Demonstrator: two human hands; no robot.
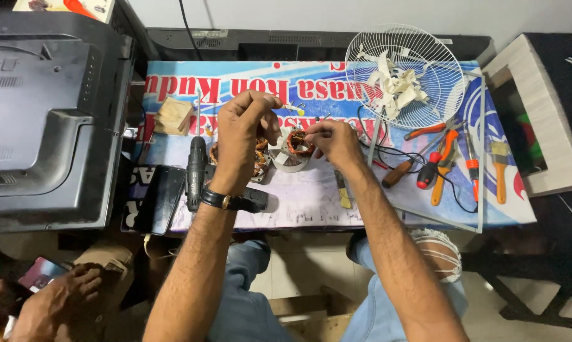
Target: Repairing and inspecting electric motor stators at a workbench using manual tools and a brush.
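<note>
My left hand (245, 136) is raised over the table, fingers pinched shut around something thin that I cannot make out; a black watch is on its wrist. My right hand (335, 140) rests on a motor stator with copper windings (296, 144), fingertips pinched at the coil. A second copper-wound part (260, 166) lies partly hidden under my left hand. A black cordless drill (196, 172) lies just left of my left wrist.
A white wire fan guard (407, 75) stands at the back right. Orange-handled pliers and screwdrivers (439, 166) and a brush (500, 171) lie at right. A phone (158, 197), a wooden block (174, 115), a large black television back (45, 120). Another person's hand (58, 297) is at lower left.
</note>
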